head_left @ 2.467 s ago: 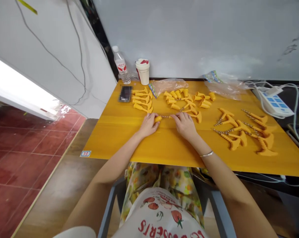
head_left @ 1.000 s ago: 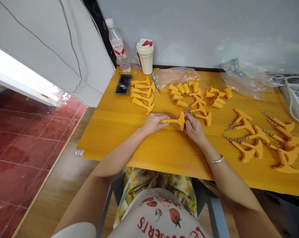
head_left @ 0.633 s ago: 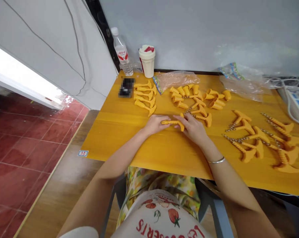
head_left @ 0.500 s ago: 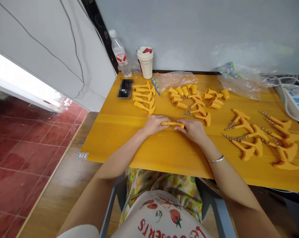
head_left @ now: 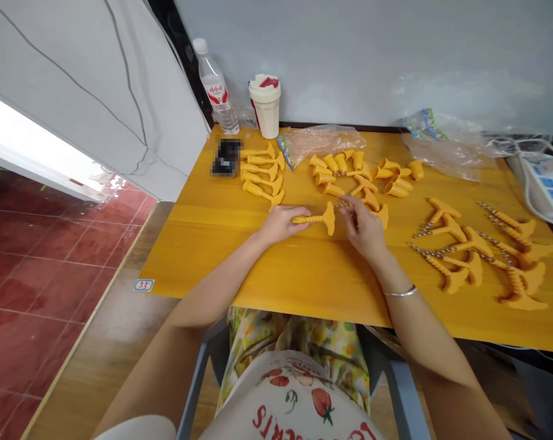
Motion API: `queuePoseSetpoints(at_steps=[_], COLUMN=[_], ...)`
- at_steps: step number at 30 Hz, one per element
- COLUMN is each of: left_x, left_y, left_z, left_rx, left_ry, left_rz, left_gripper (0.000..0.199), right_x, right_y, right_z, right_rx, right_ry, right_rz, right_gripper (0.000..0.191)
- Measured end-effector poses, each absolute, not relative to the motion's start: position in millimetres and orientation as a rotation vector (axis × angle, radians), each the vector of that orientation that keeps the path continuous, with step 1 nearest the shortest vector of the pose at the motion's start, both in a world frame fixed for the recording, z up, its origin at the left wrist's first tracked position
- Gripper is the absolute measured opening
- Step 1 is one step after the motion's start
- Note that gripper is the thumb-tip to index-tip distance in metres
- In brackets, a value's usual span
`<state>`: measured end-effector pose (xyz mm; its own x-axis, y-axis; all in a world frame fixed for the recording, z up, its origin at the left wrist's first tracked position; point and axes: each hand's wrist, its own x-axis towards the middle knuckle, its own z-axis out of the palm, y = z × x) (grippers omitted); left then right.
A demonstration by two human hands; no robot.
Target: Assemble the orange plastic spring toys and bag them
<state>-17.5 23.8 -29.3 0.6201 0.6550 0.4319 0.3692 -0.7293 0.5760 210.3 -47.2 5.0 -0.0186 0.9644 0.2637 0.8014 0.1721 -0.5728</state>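
Note:
My left hand is closed on the tip end of a yellow T-handled piece, whose handle points right. Just right of that handle is my right hand, apart from it, with fingers bent beside a small metal spiral; whether it grips the spiral is unclear. Behind my hands lie several yellow caps and a few T-handled pieces. Capped T-handled pieces are lined up at the left. More T-handled pieces with metal spirals spread over the right side.
A water bottle and a white cup stand at the back left, near a blurred dark object. Plastic bags lie along the wooden table's back edge. A power strip is at the far right.
My right hand has let go of the yellow piece and moved slightly right. The piece has turned so its T-shaped handle shows broadside. The view has shifted slightly.

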Motion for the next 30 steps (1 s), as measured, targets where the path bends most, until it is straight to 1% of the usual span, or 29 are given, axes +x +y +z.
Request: queuePoseSetpoints(at_steps=[2,3,5,7,9,12,13,15,18,20,22,24,27,28,30], left_x=[-18.5,-18.7,-18.6,-17.8,-15.8,-12.2,-11.7,-13.6,-21.4,-24.6,-22.1,-14.6,-3.8,-2.6,-4.5], left_y=[24.1,23.9,22.9,21.8,20.7,19.1,18.9,20.0,23.7,22.9,15.0,-0.1,-25.1,-30.9,-35.7], left_z=[-30.3,-30.1,-29.0,-27.6,-27.1,-26.8,-26.4,-24.4,-18.7,-13.5,-7.5,-1.0,9.2,12.7,20.0], left_rx=[2.347,2.344,2.382,2.452,2.509,2.525,2.52,2.501,2.509,2.553,2.586,2.589,2.609,2.62,2.63], left_ry=[0.778,0.761,0.743,0.739,0.729,0.727,0.73,0.746,0.862,0.894,0.796,0.671,0.621,0.626,0.619], left_rz=[0.887,0.884,0.892,0.907,0.925,0.953,0.94,0.9,0.86,0.802,0.631,0.385,0.102,0.053,0.023], left_gripper=[0.018,0.017,0.016,0.018,0.021,0.025,0.027,0.03,0.032,0.032,0.029,0.022,0.016,0.019,0.033], right_x=[212.0,211.8,209.4,205.2,200.8,198.4,200.1,208.5,232.3,251.2,268.0,280.5,290.9,292.8,294.6], right_y=[-48.2,-48.4,-48.5,-48.0,-47.9,-48.5,-48.4,-47.3,-42.8,-39.6,-37.3,-36.3,-36.3,-36.4,-36.6], right_z=[5.4,5.8,6.4,6.1,5.4,5.2,5.6,6.8,10.1,12.1,12.3,10.0,3.8,1.7,-1.6], right_rx=[-1.595,-1.56,-1.522,-1.54,-1.587,-1.662,-1.678,-1.706,-1.817,-1.953,-2.088,-2.174,-2.182,-2.165,-2.131], right_ry=[-2.08,-2.179,-2.277,-2.255,-2.162,-1.972,-1.931,-1.897,-1.86,-1.8,-1.746,-1.754,-1.861,-1.899,-1.952], right_rz=[0.072,0.001,-0.031,0.097,0.356,0.745,0.81,0.793,0.47,0.185,-0.032,-0.112,-0.104,-0.103,-0.115], right_gripper=[0.044,0.044,0.048,0.061,0.072,0.079,0.08,0.081,0.073,0.062,0.049,0.038,0.029,0.028,0.026])
